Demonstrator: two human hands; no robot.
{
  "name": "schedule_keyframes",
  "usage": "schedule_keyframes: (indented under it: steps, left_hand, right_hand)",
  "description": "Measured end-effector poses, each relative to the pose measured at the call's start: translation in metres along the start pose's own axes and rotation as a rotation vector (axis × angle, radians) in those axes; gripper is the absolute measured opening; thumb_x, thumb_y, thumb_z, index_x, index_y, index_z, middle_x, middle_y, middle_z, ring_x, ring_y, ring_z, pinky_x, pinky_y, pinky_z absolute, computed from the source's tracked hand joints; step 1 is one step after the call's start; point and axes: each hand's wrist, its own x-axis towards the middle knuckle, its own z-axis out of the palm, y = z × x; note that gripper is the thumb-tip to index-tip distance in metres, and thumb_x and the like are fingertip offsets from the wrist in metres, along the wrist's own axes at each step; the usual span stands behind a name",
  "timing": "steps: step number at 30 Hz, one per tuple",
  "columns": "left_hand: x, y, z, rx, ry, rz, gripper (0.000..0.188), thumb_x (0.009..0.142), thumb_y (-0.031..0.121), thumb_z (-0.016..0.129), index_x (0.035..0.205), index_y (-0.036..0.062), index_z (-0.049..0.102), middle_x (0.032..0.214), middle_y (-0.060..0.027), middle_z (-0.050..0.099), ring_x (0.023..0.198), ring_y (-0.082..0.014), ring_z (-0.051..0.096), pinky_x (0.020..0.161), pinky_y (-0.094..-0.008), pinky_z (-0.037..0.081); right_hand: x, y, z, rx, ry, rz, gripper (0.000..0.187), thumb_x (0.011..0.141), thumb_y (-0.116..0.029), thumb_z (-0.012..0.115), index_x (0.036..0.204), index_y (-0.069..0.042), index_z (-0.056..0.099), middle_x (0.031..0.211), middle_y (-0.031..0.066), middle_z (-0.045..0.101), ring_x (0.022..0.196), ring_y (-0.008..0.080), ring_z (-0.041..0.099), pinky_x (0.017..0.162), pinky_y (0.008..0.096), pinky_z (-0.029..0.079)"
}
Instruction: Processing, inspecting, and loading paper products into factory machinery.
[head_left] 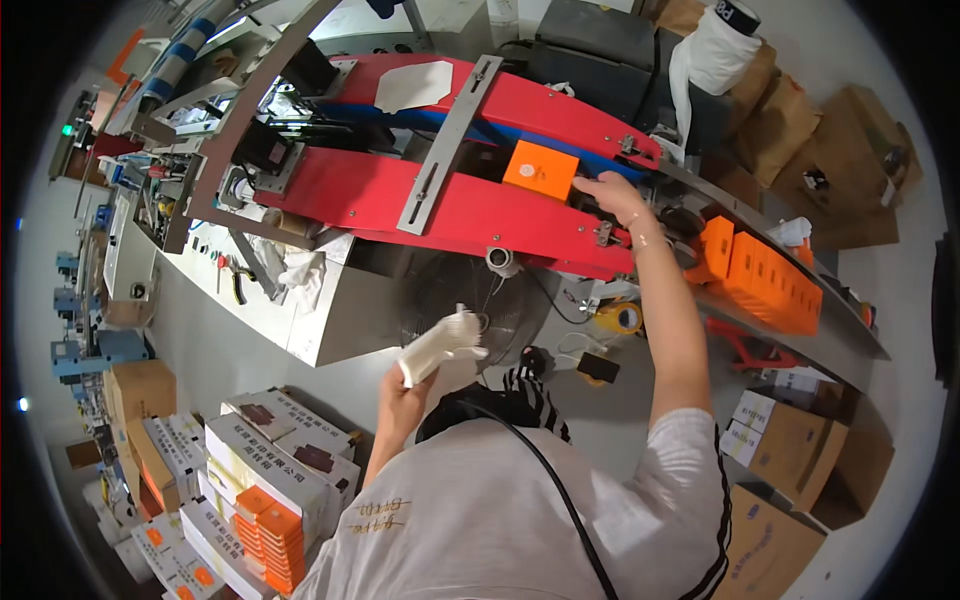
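At the right end of an orange box (540, 170), my right hand (612, 196) is bare, with its bent fingers closed at the box's edge. The box lies between the two red side rails (370, 190) of a conveyor that slopes down to the right. Lower down, in front of my body, my left hand (402, 398) is closed around what looks like a white glove (440, 342). Most of the left fingers are hidden by the white fabric. A grey slotted bar (450, 145) crosses the rails left of the box.
A row of orange boxes (765, 280) stands on the metal chute at right. Stacked cartons (285, 450) and orange boxes (268, 540) sit at lower left. Pliers (240, 284) lie on a white table (300, 325). Below the rails is a round fan (455, 300). Open cartons (800, 450) flank the right.
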Motion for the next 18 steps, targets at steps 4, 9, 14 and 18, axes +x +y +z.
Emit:
schedule_keyframes:
  steps: [4,9,14,18]
  left_hand:
    - [-0.006,0.001,0.006,-0.024,0.152,0.014,0.021,0.083,0.007,0.060,0.103,0.0026,0.060,0.089,-0.0012,0.062,0.083,-0.0093,0.054,0.073,-0.0240,0.043]
    - [-0.005,0.006,0.017,-0.042,0.181,0.011,0.021,0.083,0.006,0.060,0.103,0.0018,0.060,0.089,-0.0019,0.063,0.083,-0.0094,0.054,0.074,-0.0242,0.043]
    - [0.006,0.012,0.031,0.038,0.083,-0.008,0.021,0.083,0.006,0.059,0.103,0.0011,0.060,0.088,-0.0024,0.063,0.081,-0.0087,0.054,0.073,-0.0237,0.043]
    - [0.008,0.026,0.042,-0.036,0.038,0.029,0.020,0.083,0.005,0.058,0.103,0.0013,0.060,0.088,-0.0021,0.063,0.081,-0.0085,0.054,0.073,-0.0237,0.043]
  right_hand:
    - [0.020,0.018,0.009,0.612,-0.360,0.112,0.043,0.077,-0.026,0.069,0.113,-0.004,0.057,0.111,0.0030,0.058,0.095,0.0144,0.055,0.079,0.0235,0.039]
    - [-0.011,0.031,-0.019,0.624,-0.139,0.056,0.039,0.073,-0.015,0.072,0.108,-0.003,0.058,0.107,0.0069,0.061,0.096,0.0176,0.058,0.083,0.0301,0.044]
    - [-0.067,-0.024,-0.074,-0.097,0.189,-0.070,0.039,0.069,-0.012,0.068,0.103,0.001,0.056,0.099,0.0105,0.063,0.088,0.0185,0.062,0.076,0.0294,0.048]
    - [-0.162,-0.068,-0.111,0.537,0.031,-0.418,0.042,0.078,-0.013,0.065,0.115,0.001,0.048,0.108,0.0076,0.057,0.097,0.0144,0.055,0.086,0.0277,0.042]
